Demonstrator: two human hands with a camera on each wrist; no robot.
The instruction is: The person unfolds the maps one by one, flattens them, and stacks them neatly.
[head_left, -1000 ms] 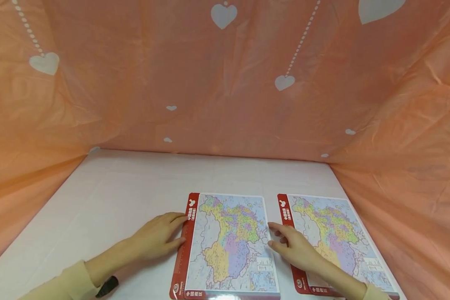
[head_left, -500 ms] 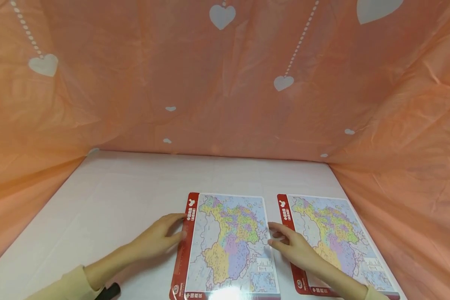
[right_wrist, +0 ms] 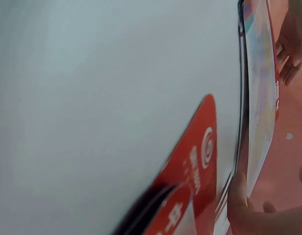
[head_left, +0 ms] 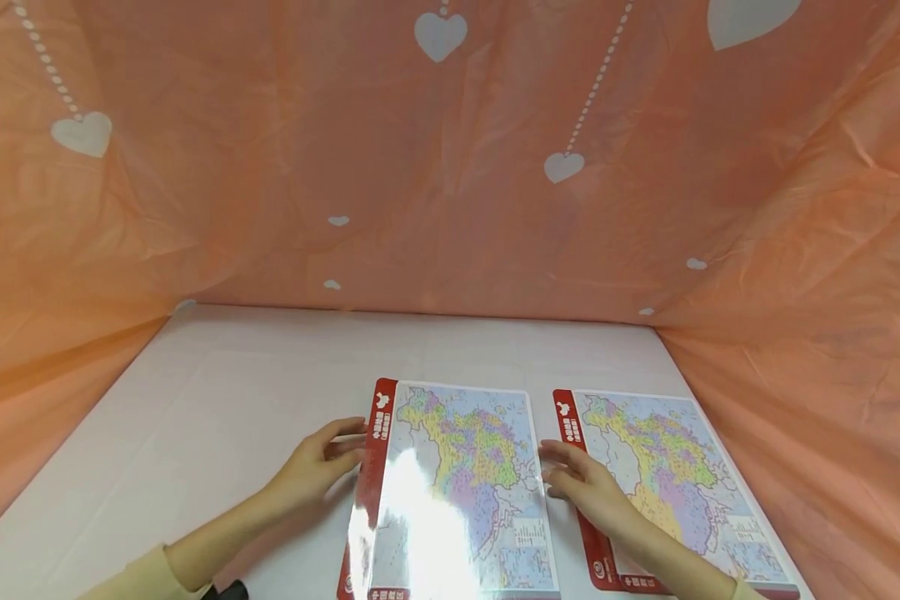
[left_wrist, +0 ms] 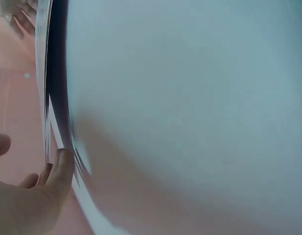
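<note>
Two colourful map boards with red borders lie side by side on a white table [head_left: 232,400]. My left hand [head_left: 322,462] holds the red left edge of the left map board [head_left: 465,442], fingers curled at it. My right hand [head_left: 581,483] holds that board's right edge, its wrist lying over the right map board [head_left: 667,475]. Strong glare covers the near half of the left board. In the left wrist view, the fingers [left_wrist: 60,171] hook the board's layered edge [left_wrist: 53,98], raised off the table. The right wrist view shows a fingertip [right_wrist: 238,200] at the board's [right_wrist: 259,98] other edge.
An orange plastic sheet with white hearts [head_left: 450,167] walls the table at the back and on both sides. The right map board lies close to the right wall. Bare white table stretches left and behind the boards. A red corner of the right board [right_wrist: 195,156] shows by my right hand.
The left board's surface has tilted, with glare spreading over its near half. Both hands have closed in on its side edges, and the left fingers have curled there.
</note>
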